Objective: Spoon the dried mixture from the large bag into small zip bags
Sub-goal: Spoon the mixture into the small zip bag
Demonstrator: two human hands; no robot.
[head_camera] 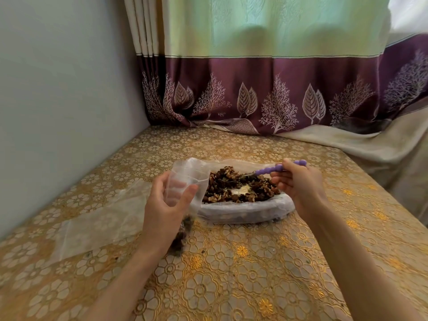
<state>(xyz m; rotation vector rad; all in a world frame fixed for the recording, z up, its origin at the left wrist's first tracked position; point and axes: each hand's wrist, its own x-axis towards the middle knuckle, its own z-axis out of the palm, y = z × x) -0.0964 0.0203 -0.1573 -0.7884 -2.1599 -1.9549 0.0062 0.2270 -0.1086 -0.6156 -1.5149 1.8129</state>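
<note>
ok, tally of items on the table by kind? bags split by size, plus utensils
Large bag of dried mixture: 1
Small zip bag, held open by the left hand, some mixture in it: 1
Flat clear bags lying left on the table: at least 1, exact count unclear
Purple-handled spoon, in the right hand: 1
Total: at least 4

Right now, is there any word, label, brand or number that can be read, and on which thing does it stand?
None can be read.
Small bag: clear, no print seen.
Large bag: no label seen.
Spoon: plain purple handle.
Curtain and tablecloth: patterns only, no letters.
</note>
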